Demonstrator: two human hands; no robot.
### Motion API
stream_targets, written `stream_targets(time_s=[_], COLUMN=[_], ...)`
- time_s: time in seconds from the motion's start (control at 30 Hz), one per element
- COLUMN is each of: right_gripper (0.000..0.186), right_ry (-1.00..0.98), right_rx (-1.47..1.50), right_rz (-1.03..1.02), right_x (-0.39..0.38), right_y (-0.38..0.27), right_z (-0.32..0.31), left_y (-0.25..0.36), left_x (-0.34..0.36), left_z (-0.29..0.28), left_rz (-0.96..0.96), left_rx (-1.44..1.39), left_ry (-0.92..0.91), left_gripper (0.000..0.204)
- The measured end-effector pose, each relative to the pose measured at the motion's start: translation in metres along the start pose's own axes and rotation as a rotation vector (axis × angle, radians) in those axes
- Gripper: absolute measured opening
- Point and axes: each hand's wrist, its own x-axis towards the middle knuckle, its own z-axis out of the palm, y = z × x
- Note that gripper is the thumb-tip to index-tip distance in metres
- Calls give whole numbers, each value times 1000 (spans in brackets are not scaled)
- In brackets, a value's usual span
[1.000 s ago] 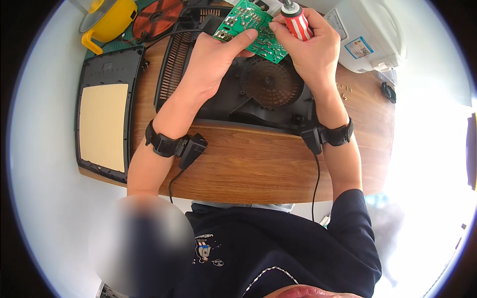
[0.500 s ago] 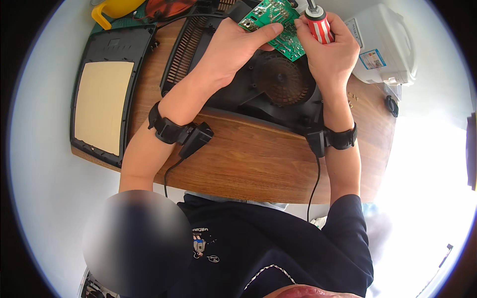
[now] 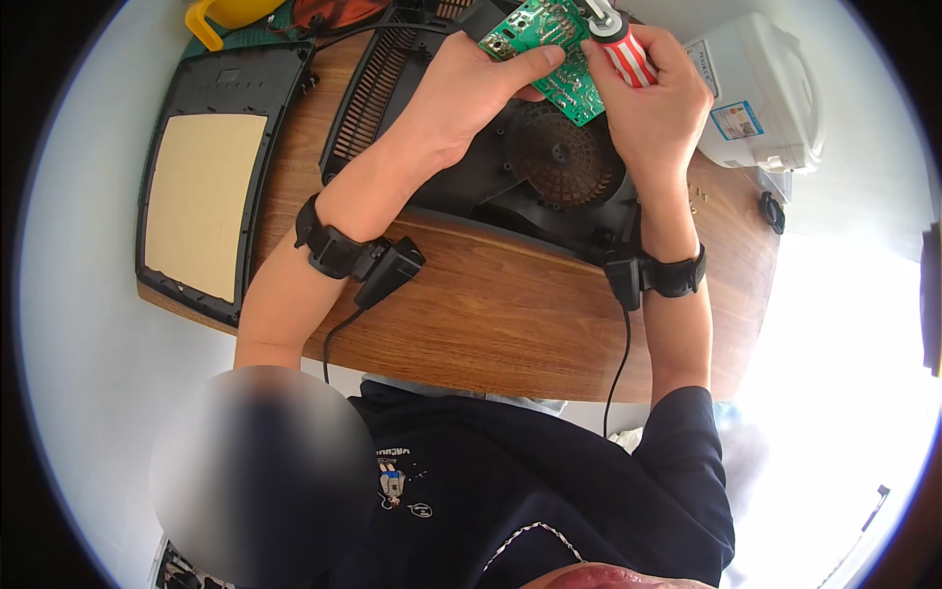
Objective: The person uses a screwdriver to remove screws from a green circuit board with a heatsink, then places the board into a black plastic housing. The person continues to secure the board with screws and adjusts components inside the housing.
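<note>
My left hand (image 3: 471, 88) grips a green circuit board (image 3: 554, 83) near the top of the view, its thumb lying across the soldered face. My right hand (image 3: 657, 108) is closed round a red and white striped screwdriver (image 3: 633, 61) with a metal shaft, its thumb against the right side of the board. The shaft points up toward the upper edge of the board; I cannot make out what its tip touches. Below both hands lies a black plastic housing (image 3: 500, 191) with a round grille (image 3: 559, 157) and a slotted vent (image 3: 358, 123).
On the wooden table (image 3: 471, 324) are a black panel with cream sheet (image 3: 201, 206) at left, a yellow plastic item (image 3: 226, 20) behind it, a white box (image 3: 760, 88), small brass pieces (image 3: 695, 199) and a black object (image 3: 771, 211) at right. Cables hang from my wrist bands.
Both hands, still holding the board and screwdriver, have shifted right and up in the view over the second, and the table's contents have shifted too. The screwdriver's shaft now tilts more to the left.
</note>
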Motion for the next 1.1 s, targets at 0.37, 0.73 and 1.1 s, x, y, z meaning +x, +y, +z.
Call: stream_targets(time_s=[0.37,0.73,1.1], right_gripper=[23,22,24], right_ry=[-143,-250,-227], right_rx=[186,206,224], right_rz=[153,177,203], right_x=[3,12,9], right_y=[3,-2,10], right_z=[-6,-12,-4], left_y=[-1,-1,9], left_x=[0,0,1], left_z=[-3,-5,-7], left_rz=[-40,-101,-216], left_rx=[38,45,-110], left_ry=[-20,-16,14], left_gripper=[26,25,29])
